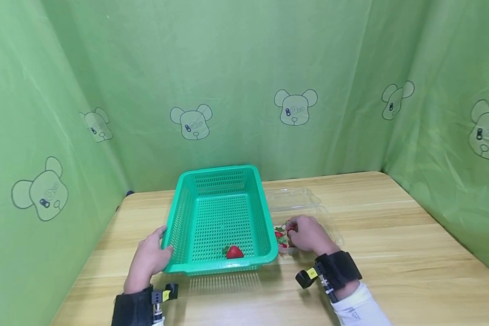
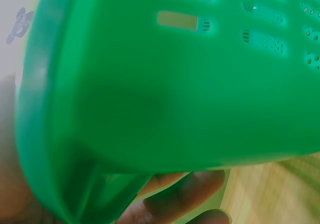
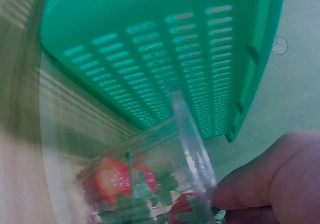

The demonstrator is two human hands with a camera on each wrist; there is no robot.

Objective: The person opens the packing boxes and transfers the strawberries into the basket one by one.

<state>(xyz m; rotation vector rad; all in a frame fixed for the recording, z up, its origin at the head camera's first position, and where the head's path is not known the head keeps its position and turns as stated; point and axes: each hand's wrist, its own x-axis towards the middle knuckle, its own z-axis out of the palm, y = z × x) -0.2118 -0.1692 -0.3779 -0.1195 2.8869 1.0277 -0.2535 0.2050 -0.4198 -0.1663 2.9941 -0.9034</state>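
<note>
A green plastic basket [image 1: 222, 267] with slotted walls stands on the table, its near end toward me. One strawberry [image 1: 234, 252] lies inside at that near end. My left hand [image 1: 151, 256] grips the basket's left rim; in the left wrist view its fingers [image 2: 195, 186] come round beneath the rim. Right of the basket is a clear plastic clamshell box [image 1: 330, 217] with its lid folded back, holding several strawberries [image 3: 112, 179] with green leaves. My right hand [image 1: 309, 235] reaches into this box and pinches a strawberry [image 3: 184, 207], partly hidden by the thumb.
The wooden table [image 1: 391, 253] extends to the right of the box and in front of the basket. A green curtain [image 1: 240, 54] printed with bear heads closes off the back and both sides. The clamshell sits close against the basket's right side.
</note>
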